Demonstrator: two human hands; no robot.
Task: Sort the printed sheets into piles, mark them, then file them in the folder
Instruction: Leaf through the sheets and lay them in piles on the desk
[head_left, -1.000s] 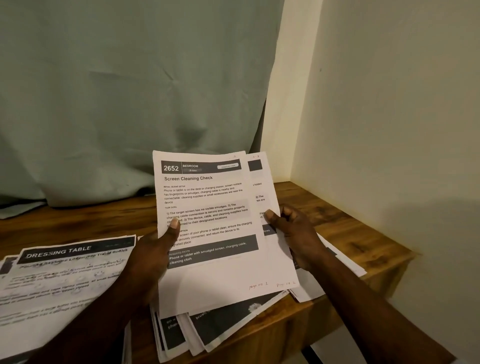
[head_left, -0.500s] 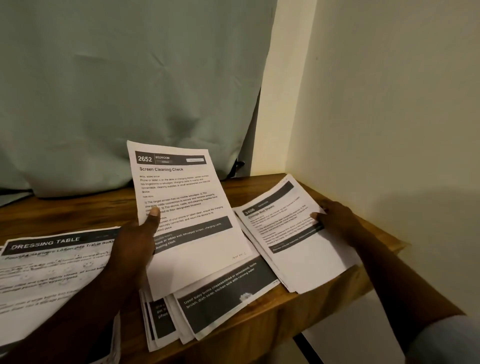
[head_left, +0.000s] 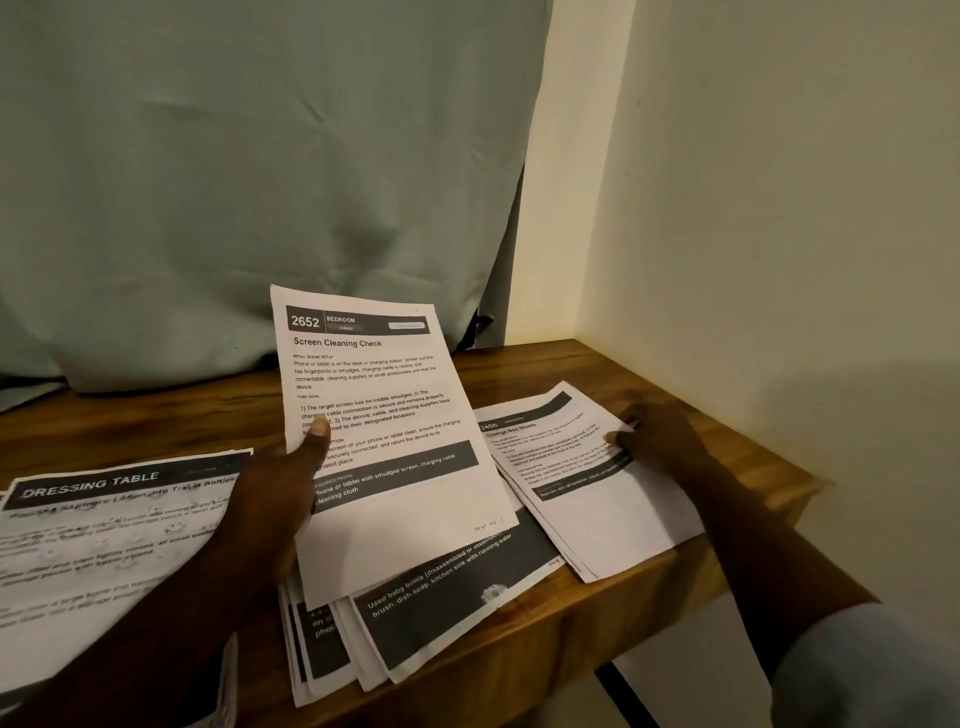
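Over the front edge of the bench (head_left: 550, 364), the left hand (head_left: 280, 499) comes in from the lower left, forearm angled up. Its thumb is pressed on the face of the 2652 sheet (head_left: 384, 415), titled "Screen Cleaning Check", and the fingers are hidden behind the paper. It grips the sheet by its left edge, with the sheet tilted up off the bench and its top leaning toward the curtain (head_left: 260, 182).

The right hand (head_left: 660, 441) reaches in from the lower right, pale sleeve (head_left: 872, 670) at the frame corner. It rests on the far right edge of the right pile (head_left: 597, 509), near the bench's right edge by the wall (head_left: 779, 208). The thumb tip lies on the top sheet and the fingers are curled in shadow. Cannot tell if it pinches that sheet or just presses on it.

The middle pile (head_left: 441, 629) lies fanned at the front edge, overhanging it, its upper part covered by the held sheet. The left pile (head_left: 104, 545), headed "DRESSING TABLE", is cut off by the left frame edge and partly covered by the left forearm, and its body text is blurred. The right pile's small print is unreadable. A handwritten note at the held sheet's bottom right is too faint to read.
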